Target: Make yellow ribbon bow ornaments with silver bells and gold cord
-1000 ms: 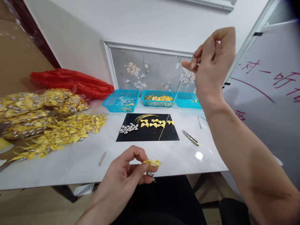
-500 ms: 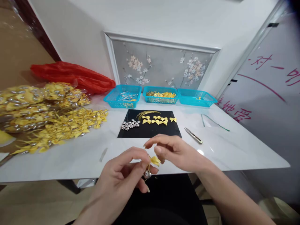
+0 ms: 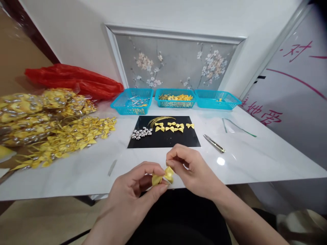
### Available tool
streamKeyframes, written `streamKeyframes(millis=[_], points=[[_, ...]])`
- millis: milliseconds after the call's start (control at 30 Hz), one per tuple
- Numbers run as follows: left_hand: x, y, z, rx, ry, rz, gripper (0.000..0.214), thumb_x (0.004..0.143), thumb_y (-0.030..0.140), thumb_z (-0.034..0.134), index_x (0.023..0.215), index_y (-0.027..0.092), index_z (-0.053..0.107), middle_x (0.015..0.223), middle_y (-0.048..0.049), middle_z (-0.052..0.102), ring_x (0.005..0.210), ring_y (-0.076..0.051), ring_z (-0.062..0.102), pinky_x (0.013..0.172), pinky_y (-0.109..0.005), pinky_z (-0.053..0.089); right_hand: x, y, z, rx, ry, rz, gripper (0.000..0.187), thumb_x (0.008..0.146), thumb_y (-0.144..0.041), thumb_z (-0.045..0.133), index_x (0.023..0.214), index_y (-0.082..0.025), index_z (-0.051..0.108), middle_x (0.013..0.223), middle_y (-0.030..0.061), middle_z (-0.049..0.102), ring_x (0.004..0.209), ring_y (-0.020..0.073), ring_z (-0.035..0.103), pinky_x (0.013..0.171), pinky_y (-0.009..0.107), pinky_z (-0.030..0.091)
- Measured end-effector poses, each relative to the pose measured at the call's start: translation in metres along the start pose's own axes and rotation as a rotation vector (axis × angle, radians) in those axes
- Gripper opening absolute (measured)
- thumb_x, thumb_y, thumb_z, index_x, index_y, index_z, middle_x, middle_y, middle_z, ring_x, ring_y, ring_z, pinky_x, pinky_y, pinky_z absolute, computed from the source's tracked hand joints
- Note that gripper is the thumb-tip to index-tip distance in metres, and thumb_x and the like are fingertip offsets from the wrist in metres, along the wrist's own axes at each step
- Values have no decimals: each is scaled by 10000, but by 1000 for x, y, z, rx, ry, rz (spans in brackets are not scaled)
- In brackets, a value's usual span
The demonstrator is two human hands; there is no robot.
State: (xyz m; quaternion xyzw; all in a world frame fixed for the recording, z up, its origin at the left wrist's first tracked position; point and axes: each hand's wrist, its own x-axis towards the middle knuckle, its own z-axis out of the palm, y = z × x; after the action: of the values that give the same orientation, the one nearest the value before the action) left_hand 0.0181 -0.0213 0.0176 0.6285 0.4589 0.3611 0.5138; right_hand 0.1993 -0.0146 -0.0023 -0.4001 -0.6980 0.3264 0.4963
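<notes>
Between thumb and fingers my left hand [image 3: 139, 189] holds a yellow ribbon bow [image 3: 168, 174] at the table's front edge. My right hand [image 3: 190, 168] is closed in a pinch at the bow's right side; what lies between its fingertips is too small to make out. Beyond the hands, a black mat [image 3: 153, 141] carries silver beads [image 3: 141, 133], several more yellow bows [image 3: 170, 128] and a fan of gold cords [image 3: 159, 119]. The silver bead that hung by the bow is hidden now.
Thread snips [image 3: 214, 143] lie right of the mat, near a green strip [image 3: 240, 128]. Blue baskets [image 3: 131, 110] line the back, the middle one [image 3: 175, 104] holding yellow bows. Finished yellow pieces with silver beads [image 3: 68, 139] and a red bag [image 3: 74, 80] fill the left.
My right hand's fingers have closed into a pinch beside the bow. The bow has turned in my left hand, so both loops show, and the dangling silver bead is out of sight.
</notes>
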Motion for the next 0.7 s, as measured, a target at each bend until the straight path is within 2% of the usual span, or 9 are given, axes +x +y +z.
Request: streamKeyframes(millis=[200, 300, 467, 533, 600, 700], points=[[-2, -5, -6, -109, -37, -150, 147, 741, 310, 797, 829, 270, 686, 696, 35, 662, 698, -148, 643, 559, -182, 492, 3, 4, 13, -190, 131, -131, 172, 898, -92, 463, 784, -203, 531, 790, 20, 517, 679, 153, 502, 618, 273, 404], [-2, -10, -11, -70, -55, -113, 151, 744, 319, 802, 851, 274, 706, 706, 29, 659, 720, -151, 649, 582, -183, 507, 2, 9, 12, -235, 188, -137, 173, 927, -111, 458, 804, -205, 534, 792, 32, 544, 706, 171, 528, 626, 283, 419], [-2, -11, -12, -19, -47, 18, 80, 806, 287, 743, 877, 315, 763, 920, 22, 741, 805, -156, 698, 737, -209, 565, -3, 15, 8, -268, 268, -99, 184, 942, -120, 484, 795, -204, 555, 765, 20, 555, 678, 162, 537, 605, 276, 428], [-3, -9, -10, 37, 8, 65, 99, 838, 290, 703, 870, 336, 785, 947, 24, 765, 847, -172, 712, 789, -226, 575, -9, 11, 6, -275, 317, -75, 159, 956, -125, 476, 872, -205, 584, 813, 30, 581, 699, 163, 556, 607, 278, 439], [-4, -7, -7, 108, 117, 115, 123, 831, 275, 703, 839, 350, 799, 921, 29, 780, 844, -183, 716, 792, -231, 581, -20, 3, 6, -273, 402, -50, 152, 971, -143, 468, 949, -218, 599, 853, 36, 598, 719, 167, 575, 615, 285, 456], [-5, -4, -2, 176, 240, 173, 156, 795, 233, 719, 800, 362, 808, 843, 41, 793, 765, -189, 728, 743, -231, 597, -36, -12, 13, -235, 450, -32, 140, 957, -172, 508, 910, -243, 620, 770, 12, 585, 639, 159, 581, 564, 285, 482]])
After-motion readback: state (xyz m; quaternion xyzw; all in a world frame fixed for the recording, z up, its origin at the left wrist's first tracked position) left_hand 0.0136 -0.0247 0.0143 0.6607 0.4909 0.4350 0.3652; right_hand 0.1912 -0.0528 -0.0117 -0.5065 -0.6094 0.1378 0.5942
